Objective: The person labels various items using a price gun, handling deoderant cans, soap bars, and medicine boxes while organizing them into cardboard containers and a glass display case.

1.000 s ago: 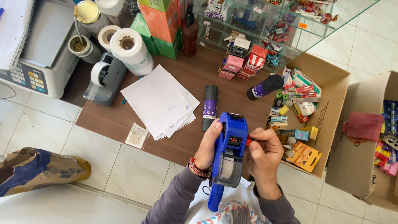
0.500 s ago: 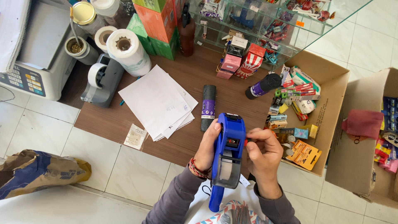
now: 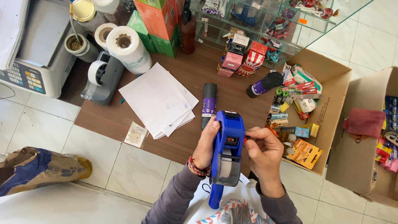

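Observation:
A blue price-label gun (image 3: 227,153) is held upright in front of me, over the near edge of a brown wooden table (image 3: 186,79). My left hand (image 3: 206,143) grips its body from the left side. My right hand (image 3: 264,155) is on the right side, fingertips pinching a small red part at the gun's side. A roll of white label tape shows in the gun's clear grey cover. A dark rolled packet (image 3: 209,104) lies on the table just beyond the gun.
A stack of white papers (image 3: 159,99), a grey tape dispenser (image 3: 101,79), a paper roll (image 3: 128,49) and a grey machine with a keypad (image 3: 33,54) lie left. An open cardboard box (image 3: 327,108) of small goods sits right. A brown sack (image 3: 39,170) lies on the tiled floor.
The label gun has tilted slightly more upright, and my right fingers have shifted a little on its side. The view has drifted slightly.

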